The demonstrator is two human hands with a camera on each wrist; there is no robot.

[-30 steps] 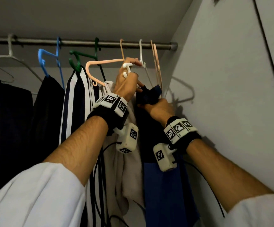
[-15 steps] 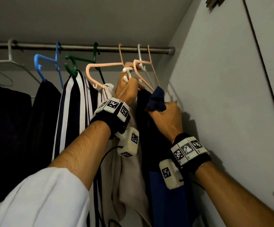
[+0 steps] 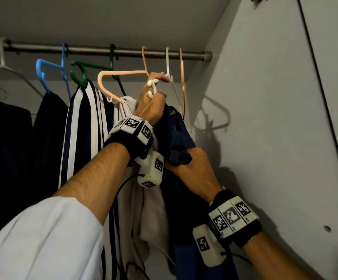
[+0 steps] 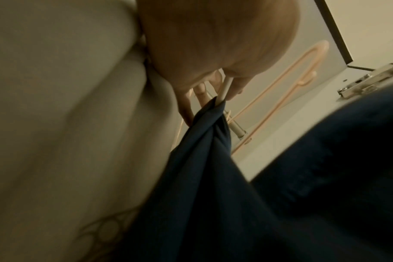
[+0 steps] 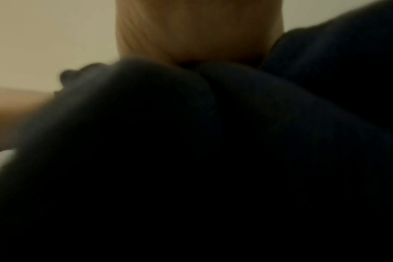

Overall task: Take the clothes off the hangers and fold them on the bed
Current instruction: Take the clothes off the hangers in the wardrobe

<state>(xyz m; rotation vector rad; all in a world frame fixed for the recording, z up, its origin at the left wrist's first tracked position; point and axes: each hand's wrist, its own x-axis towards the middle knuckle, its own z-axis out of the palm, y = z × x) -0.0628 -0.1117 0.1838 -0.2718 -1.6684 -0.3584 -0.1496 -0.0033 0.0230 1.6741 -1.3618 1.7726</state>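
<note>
A dark navy garment hangs from a white hanger near the right end of the closet rod. My left hand grips that white hanger just under its hook; the left wrist view shows its fingers curled round the white bar where the navy cloth bunches. My right hand is lower and clutches a bunched fold of the navy garment, pulled down and away from the hanger. The right wrist view is filled with dark cloth.
A beige garment on a peach hanger hangs just left of my hands. Further left hang a striped garment on a green hanger, a blue hanger and dark clothes. An empty peach hanger and the closet wall are to the right.
My right hand has pulled the navy garment's top steadily downward, away from the hanger. My left hand has stayed on the white hanger.
</note>
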